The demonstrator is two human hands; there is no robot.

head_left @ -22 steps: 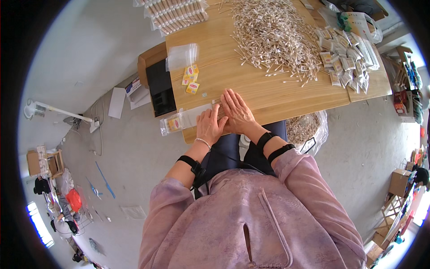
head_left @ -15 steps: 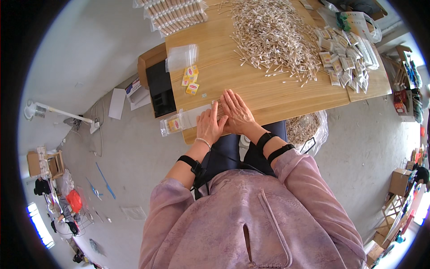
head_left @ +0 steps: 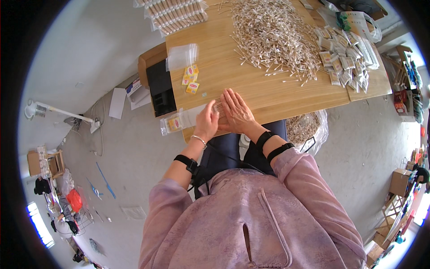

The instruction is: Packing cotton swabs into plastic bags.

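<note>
My right hand [head_left: 238, 112] lies flat with stretched fingers at the table's near edge, over the right part of a row of cotton swabs [head_left: 219, 106]. My left hand [head_left: 206, 122] is just left of the swabs, its fingers bent and the thumb close to them; whatever is between them is hidden. A clear plastic bag [head_left: 190, 117] stretches leftward from the left hand. At its far left end lies a clear packet [head_left: 171, 124] with a yellow label, over the table's corner.
A big heap of loose cotton swabs [head_left: 273, 38] covers the far middle of the wooden table [head_left: 251, 87]. Filled packets [head_left: 347, 60] are piled right, bundled swabs [head_left: 177, 15] far left. Empty clear bags [head_left: 182, 57] and yellow cards [head_left: 191, 80] lie left. An open box [head_left: 160, 87] stands beside the table.
My left hand has drawn slightly left, off the swabs, and its fingers have bent. More of the swabs shows between the hands. My right hand has stayed in place.
</note>
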